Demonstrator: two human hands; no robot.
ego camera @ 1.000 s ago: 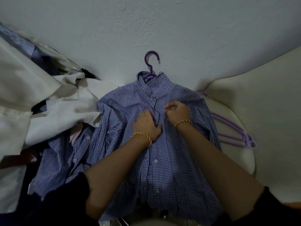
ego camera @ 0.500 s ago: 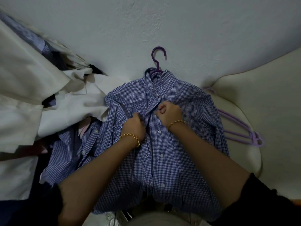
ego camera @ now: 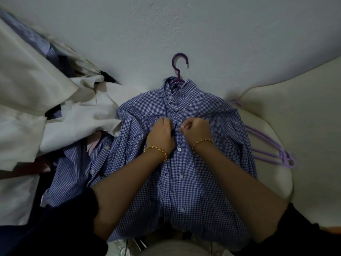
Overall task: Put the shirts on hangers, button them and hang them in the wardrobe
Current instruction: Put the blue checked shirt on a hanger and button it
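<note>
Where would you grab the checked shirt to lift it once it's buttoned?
Probably by the purple hanger's hook, coming from above the collar. It sticks out bare past the checked shirt, curved for fingers, and the hanger carries the whole shirt, so nothing creases. Both hands, left hand and right hand, are busy at the placket.

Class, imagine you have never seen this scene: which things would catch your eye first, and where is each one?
First, the blue checked shirt spread flat in the centre, a purple hanger hook poking from its collar towards the wall. Next, the left hand and right hand, both wearing gold bracelets, pinching the placket high on its chest. Spare lilac hangers lie right of it; pale fabrics pile up left.
</note>
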